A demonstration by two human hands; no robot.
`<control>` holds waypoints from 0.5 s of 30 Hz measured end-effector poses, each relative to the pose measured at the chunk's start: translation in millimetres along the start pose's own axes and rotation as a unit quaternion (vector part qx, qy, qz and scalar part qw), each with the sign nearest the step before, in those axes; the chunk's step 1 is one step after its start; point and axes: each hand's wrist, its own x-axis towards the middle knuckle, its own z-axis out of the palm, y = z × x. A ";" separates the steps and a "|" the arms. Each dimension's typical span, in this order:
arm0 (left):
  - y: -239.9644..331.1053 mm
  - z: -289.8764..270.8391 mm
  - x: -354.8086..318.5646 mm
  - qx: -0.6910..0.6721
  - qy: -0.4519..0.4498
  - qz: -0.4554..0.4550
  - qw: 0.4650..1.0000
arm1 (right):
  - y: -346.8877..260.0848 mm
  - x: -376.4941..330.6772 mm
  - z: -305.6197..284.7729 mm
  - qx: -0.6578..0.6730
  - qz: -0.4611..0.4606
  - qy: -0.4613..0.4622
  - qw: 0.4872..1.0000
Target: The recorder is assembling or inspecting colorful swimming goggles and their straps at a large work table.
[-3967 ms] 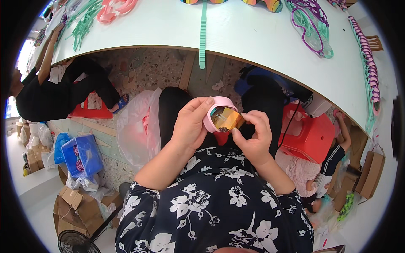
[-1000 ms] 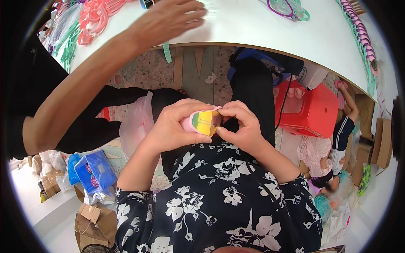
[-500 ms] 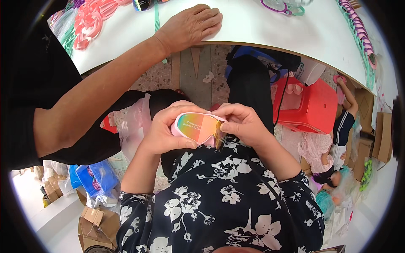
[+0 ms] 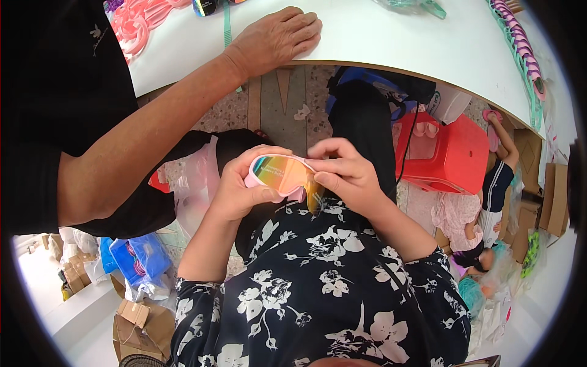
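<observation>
goggles (image 4: 282, 174) between both hands (over lap), stool (image 4: 443, 153) right, table (image 4: 391, 37) ahead

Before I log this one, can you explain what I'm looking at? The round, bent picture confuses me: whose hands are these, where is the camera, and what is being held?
The camera sits on a person's head and looks straight down through a fisheye lens, so straight edges bend near the rim. The flowered top at the bottom is the wearer's own.

The left hand and the right hand come up from below. Together they hold a pink swim goggle with a rainbow mirror lens; each grip is closed on one end of it, above the lap.

The bare arm from the left belongs to a second person in black; that co-worker's hand rests flat on the white table.

On the table lie pink goggle frames and green straps. A red stool stands below.
</observation>
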 end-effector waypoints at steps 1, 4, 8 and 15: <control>0.4 0.4 -0.3 0.014 0.008 0.004 1.000 | -3.1 2.8 -1.0 -0.106 -0.065 0.009 0.992; 0.6 0.3 -1.3 0.048 0.019 0.012 0.999 | -18.5 -0.5 4.4 -0.115 -0.072 -0.015 0.991; 0.6 -2.5 -2.6 0.077 0.009 0.020 0.997 | -21.4 -3.3 7.1 -0.123 -0.066 -0.011 0.990; 1.8 -4.4 -4.2 0.143 0.009 0.056 0.988 | -10.8 -6.2 9.2 -0.110 -0.105 0.006 0.988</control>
